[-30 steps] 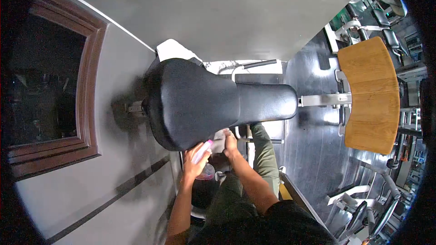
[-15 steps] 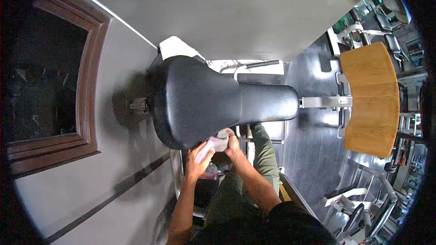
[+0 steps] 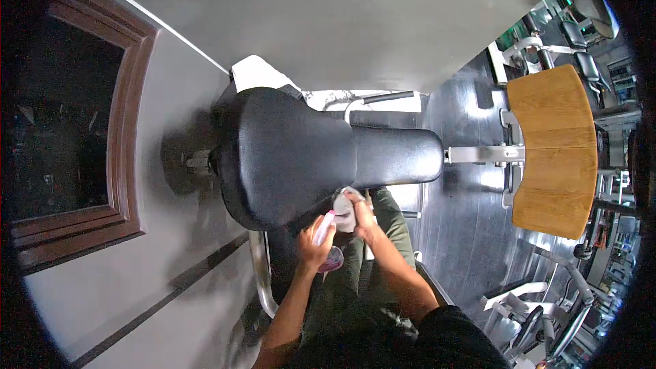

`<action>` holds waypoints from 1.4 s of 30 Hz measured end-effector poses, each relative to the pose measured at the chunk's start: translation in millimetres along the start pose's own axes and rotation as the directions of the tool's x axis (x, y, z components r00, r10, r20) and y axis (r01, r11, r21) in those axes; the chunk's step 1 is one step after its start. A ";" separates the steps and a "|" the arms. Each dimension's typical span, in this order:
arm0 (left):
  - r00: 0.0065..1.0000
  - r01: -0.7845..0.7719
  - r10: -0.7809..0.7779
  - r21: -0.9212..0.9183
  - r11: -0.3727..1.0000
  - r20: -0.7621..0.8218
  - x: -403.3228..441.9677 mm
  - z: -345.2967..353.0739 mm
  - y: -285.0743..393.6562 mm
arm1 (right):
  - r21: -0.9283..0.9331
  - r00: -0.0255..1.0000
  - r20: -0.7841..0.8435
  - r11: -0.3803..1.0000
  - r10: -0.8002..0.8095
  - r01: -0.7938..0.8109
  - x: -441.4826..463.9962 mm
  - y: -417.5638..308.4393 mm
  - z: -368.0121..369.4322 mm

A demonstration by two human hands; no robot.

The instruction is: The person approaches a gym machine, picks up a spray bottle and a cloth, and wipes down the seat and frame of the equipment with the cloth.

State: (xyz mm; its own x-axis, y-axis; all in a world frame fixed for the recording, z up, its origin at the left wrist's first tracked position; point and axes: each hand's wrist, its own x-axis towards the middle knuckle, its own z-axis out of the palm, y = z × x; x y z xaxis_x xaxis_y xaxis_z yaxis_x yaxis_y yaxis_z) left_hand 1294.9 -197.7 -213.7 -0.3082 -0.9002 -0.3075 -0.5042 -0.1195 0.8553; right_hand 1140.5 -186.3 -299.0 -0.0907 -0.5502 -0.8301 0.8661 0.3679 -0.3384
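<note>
In the head view my left hand (image 3: pixel 313 249) is closed around a spray bottle (image 3: pixel 332 260). Its head is white with a pink tip, and its clear body shows reddish-purple liquid below my fingers. The pink tip sits close to a grey cloth (image 3: pixel 344 214). That cloth is bunched in my right hand (image 3: pixel 365 220), whose fingers are wrapped over its upper end. Both hands are above my lap, beside the near edge of a black padded bench (image 3: pixel 294 157) with a wide back and a narrower seat.
A white towel (image 3: pixel 258 74) lies behind the bench against the wall. A curved wooden board (image 3: pixel 555 150) stands to the right beyond a metal bar (image 3: pixel 482 154). Gym machines (image 3: pixel 547 314) fill the lower right, and a brown-framed window (image 3: pixel 130 137) is at left.
Both hands have drawn slightly away from the bench edge, and the cloth now hangs more upright in my right hand. The bottle has shifted right, with its tip near the cloth.
</note>
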 end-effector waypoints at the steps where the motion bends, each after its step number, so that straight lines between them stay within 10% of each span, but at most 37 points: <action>1: 0.999 -0.023 0.023 -0.006 1.000 -0.036 4.1 9.0 -1.9 | -0.080 0.996 -0.019 0.993 -0.090 0.088 -4.3 -13.1 -8.2; 9: 0.895 0.064 0.096 0.339 0.939 -0.436 36.4 63.0 18.8 | -0.306 0.948 -0.043 0.908 -0.314 0.287 -42.9 -81.0 -42.5; 20: 0.912 -0.017 0.147 0.323 0.946 -0.384 47.5 65.1 12.6 | -0.413 0.948 -0.012 0.865 -0.318 0.285 -44.0 -66.2 -44.3; 28: 0.951 -0.013 -0.011 -0.076 0.997 -0.308 32.6 42.7 7.9 | -0.683 0.867 -0.016 0.638 -0.499 0.354 -2.8 -46.6 -35.1; 33: 0.973 -0.178 0.211 0.279 0.944 -0.091 28.2 5.9 21.5 | -0.846 0.778 0.044 0.391 -0.626 0.363 35.4 -39.5 -2.0; 42: 0.989 -0.143 0.146 0.250 0.958 0.009 24.3 -30.5 21.4 | -0.758 0.624 0.276 0.234 -0.731 0.609 8.1 -18.9 16.3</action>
State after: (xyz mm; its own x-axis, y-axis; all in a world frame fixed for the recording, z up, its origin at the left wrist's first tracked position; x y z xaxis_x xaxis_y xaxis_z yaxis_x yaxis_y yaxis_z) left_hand 1301.2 -235.0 -190.2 -0.3856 -0.9042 -0.1834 -0.6401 0.1191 0.7590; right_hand 1131.5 -209.9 -292.1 -0.5545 -0.8189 -0.1480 -0.2254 0.3191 -0.9205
